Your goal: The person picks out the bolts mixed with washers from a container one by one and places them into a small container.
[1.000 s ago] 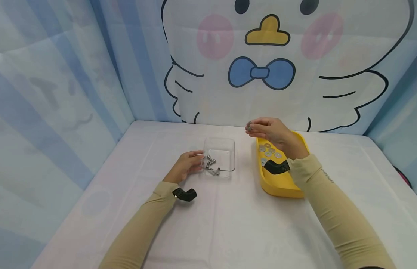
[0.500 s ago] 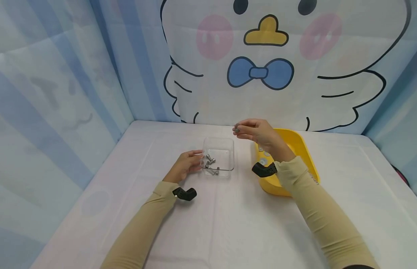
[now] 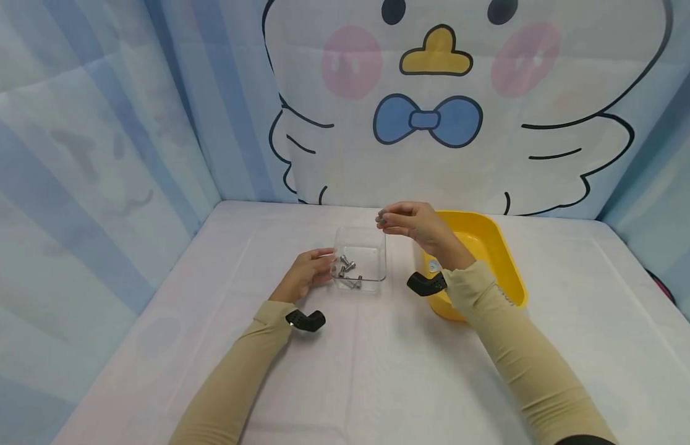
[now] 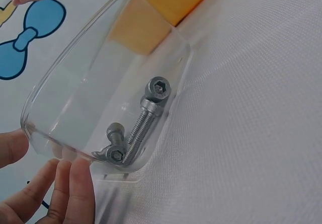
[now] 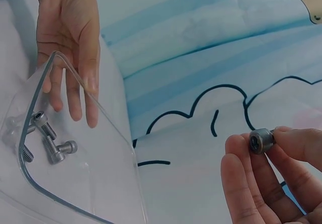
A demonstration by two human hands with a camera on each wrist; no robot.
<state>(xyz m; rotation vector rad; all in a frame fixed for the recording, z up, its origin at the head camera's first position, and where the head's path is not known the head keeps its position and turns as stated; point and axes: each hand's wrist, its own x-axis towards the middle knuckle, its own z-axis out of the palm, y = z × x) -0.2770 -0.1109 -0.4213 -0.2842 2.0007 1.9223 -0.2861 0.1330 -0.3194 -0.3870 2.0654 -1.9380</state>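
Observation:
A clear plastic box (image 3: pixel 367 237) stands mid-table with several silver hex socket bolts (image 4: pixel 159 88) lying in its near-left part. My left hand (image 3: pixel 307 274) rests against the box's left side; in the left wrist view its fairly straight fingers touch the outside wall, with the thumb near the rim. My right hand (image 3: pixel 420 227) is raised above the box's far right corner. Between its thumb and fingers it pinches a hex socket bolt (image 5: pixel 261 141), the socket end facing the right wrist camera. The fingers hide most of that bolt's shank.
A yellow tray (image 3: pixel 506 256) stands right of the box, partly under my right forearm. A washer (image 3: pixel 434 266) shows in it; others are hidden by the arm. A printed cloth backdrop (image 3: pixel 428 167) rises behind the white table (image 3: pixel 378 371).
My right hand has moved left from over the yellow tray to the box's far right corner, still pinching the bolt. My left hand and the box have stayed put.

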